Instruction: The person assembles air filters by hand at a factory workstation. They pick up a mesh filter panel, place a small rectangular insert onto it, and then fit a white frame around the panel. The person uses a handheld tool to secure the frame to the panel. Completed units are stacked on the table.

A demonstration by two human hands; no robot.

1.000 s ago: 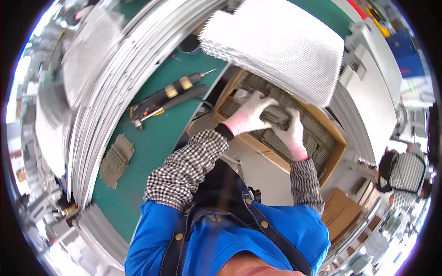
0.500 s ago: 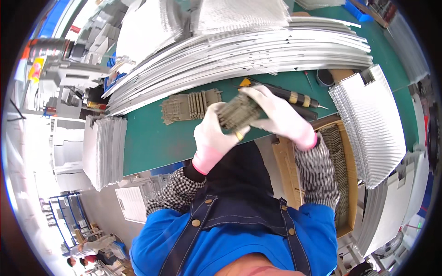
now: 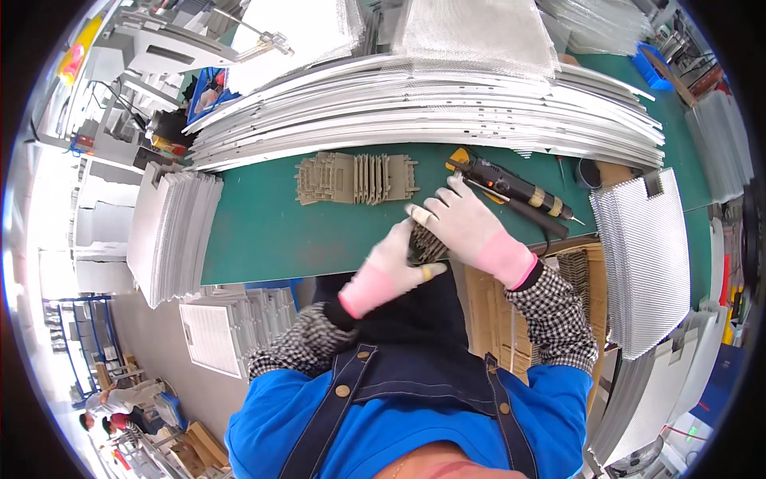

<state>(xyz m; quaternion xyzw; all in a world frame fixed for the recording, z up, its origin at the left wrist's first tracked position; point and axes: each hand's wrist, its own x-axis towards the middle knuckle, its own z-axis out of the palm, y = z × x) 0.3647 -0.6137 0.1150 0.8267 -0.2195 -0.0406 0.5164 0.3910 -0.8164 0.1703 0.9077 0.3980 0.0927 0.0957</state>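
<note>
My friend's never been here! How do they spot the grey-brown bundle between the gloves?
Find the flat green tabletop, then its near edge, where a white-gloved left hand and white-gloved right hand are close together. Between them is the small bundle of ridged grey-brown pieces. Unlike the wider grey-brown row lying farther back, this bundle is partly covered by the hands.

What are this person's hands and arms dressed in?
The left hand and right hand wear white gloves with pink cuffs; a small yellow mark shows on the left thumb. Black-and-white checked sleeves cover the forearms, a dark band shows at the left wrist, and the upper sleeves are bright blue.
</note>
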